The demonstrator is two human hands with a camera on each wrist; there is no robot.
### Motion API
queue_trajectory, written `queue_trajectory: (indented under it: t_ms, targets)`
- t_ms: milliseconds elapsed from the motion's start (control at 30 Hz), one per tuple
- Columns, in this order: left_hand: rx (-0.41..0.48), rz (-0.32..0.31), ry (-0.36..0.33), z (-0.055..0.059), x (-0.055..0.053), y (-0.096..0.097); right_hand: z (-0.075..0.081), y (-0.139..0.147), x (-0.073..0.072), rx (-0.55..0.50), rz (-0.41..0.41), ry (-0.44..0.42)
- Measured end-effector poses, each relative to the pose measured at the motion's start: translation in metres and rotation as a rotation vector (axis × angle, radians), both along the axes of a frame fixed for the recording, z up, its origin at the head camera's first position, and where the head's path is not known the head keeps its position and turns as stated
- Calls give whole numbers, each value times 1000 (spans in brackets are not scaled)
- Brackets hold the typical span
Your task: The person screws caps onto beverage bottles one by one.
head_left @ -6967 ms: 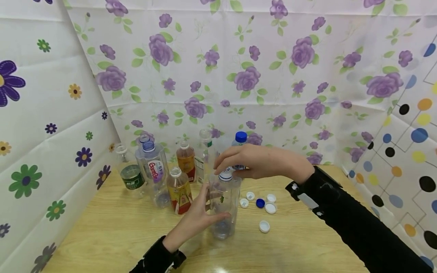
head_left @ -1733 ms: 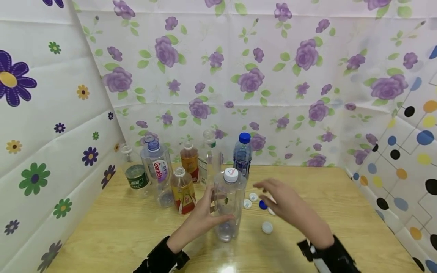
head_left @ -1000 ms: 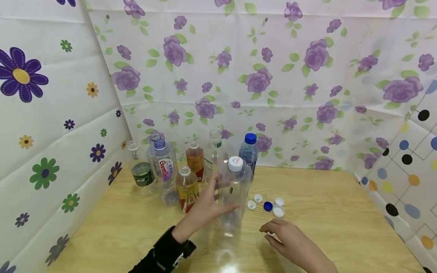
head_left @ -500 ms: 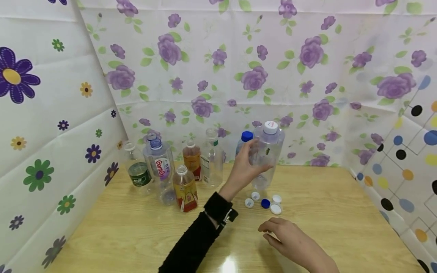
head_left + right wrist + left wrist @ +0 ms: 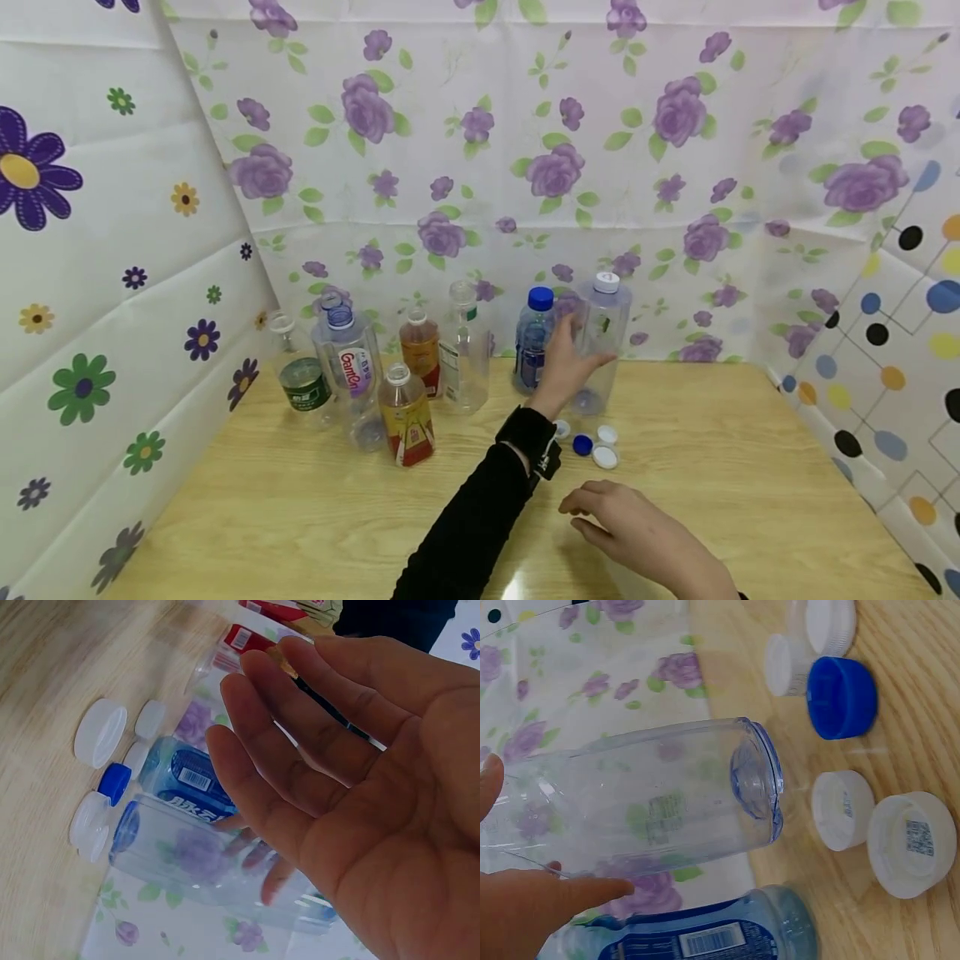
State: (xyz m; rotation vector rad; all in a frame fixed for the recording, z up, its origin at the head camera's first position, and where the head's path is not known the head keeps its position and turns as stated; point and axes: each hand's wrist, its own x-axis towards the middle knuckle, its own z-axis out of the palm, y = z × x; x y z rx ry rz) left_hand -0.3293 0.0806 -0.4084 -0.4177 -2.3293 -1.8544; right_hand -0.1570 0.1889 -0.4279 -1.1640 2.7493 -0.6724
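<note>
At the table's back, a tall clear bottle (image 5: 609, 325) with a white cap stands upright, to the right of a blue-capped bottle (image 5: 534, 342). Beside the clear bottle is my left hand (image 5: 566, 367), thumb and fingers spread along its side; the left wrist view has one finger extended straight against it. My right hand (image 5: 641, 529) hovers low over the front of the table. Its palm and loosely bent fingers are bare in the right wrist view. Near it, a large white cap (image 5: 101, 733) lies on the table, hidden behind the hand in the head view.
Several uncapped bottles stand at left, among them a bottle with a green label (image 5: 305, 385), a GamTen-labelled bottle (image 5: 352, 367) and a yellow-and-red-labelled bottle (image 5: 407, 417). Mid-table lie a blue cap (image 5: 582, 445) and white caps (image 5: 605, 456). Flowered sheets enclose the table.
My right hand has left the clear bottle's cap and come down to the table front. My left hand has carried that bottle back and right, set it down and loosened its fingers.
</note>
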Motion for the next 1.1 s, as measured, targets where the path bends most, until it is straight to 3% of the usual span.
queue_trajectory:
  t_ms: [267, 600, 800, 1000, 1100]
  targets:
    - [-64, 48, -16, -6, -8, 7, -3, -4, 1, -2, 28, -1]
    - [-121, -11, -136, -5, -2, 6, 1, -3, 2, 13, 16, -24]
    - [-156, -67, -92, -3, 9, -5, 1, -2, 1, 9, 24, -26]
    - [-198, -157, -192, 0, 32, -31, 1, -1, 2, 1, 26, -46]
    - [-286, -212, -174, 2, 45, -46, 1, -1, 2, -3, 29, -54]
